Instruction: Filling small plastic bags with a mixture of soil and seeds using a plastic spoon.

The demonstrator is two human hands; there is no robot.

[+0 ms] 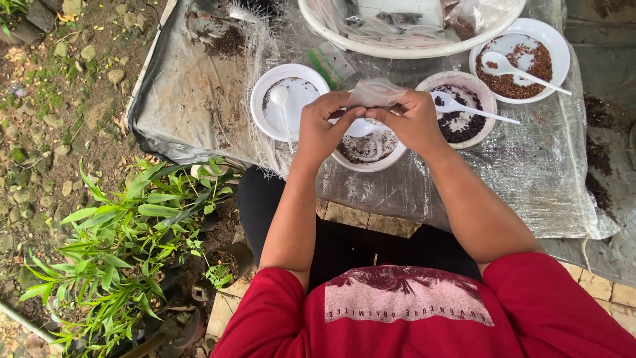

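Outdoors, stony ground [46, 132] is lying beside a plastic-covered table [530, 172]. Both the left hand [322, 129] and right hand [414, 119] are pinching a small clear bag [374, 93] above a white bowl [368, 156] holding dark soil; farther bowls [553, 40] are holding spoons.

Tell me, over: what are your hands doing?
Left hand, right hand: both pinching small clear plastic bag. Below: white bowl of dark soil. Nothing blocking.

Outdoors in daylight: stony soil [59, 86], potted green plants [126, 245], paving bricks [371, 222].
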